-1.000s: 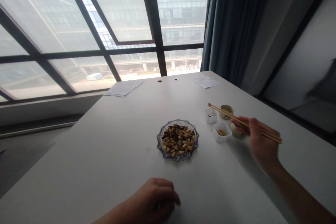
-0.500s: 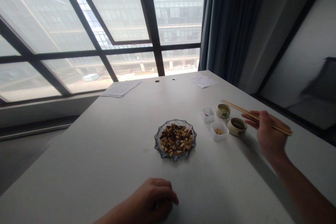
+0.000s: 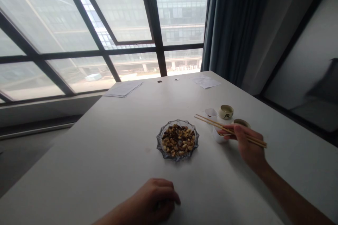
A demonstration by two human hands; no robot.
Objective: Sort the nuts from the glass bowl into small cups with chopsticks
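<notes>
A pair of wooden chopsticks (image 3: pixel 216 123) is gripped in my right hand (image 3: pixel 249 147), tips pointing left with nothing between them. They hang over the small white cups, right of a scalloped glass bowl (image 3: pixel 164 155) filled with nuts and dark dried pieces. Below the hand, a white square cup (image 3: pixel 219 138) is partly covered. Behind it stands another white cup (image 3: pixel 211 113) with a little something dark inside. Two cream ceramic cups stand to the right: one (image 3: pixel 226 112) bears a dark character, the other (image 3: pixel 241 123) is mostly hidden. My left hand (image 3: pixel 158 197) rests loosely curled on the table, holding nothing visible.
The white table (image 3: pixel 118 140) reaches to the windows. Stacked papers (image 3: pixel 123 89) lie at its far left, and a crumpled sheet (image 3: pixel 206 82) at the far right. A dark curtain (image 3: pixel 232 24) hangs behind the far right corner.
My right hand has moved left with the chopsticks, from beside the ceramic cups to over the near white cup; their tips now approach the glass bowl. My left hand stays put.
</notes>
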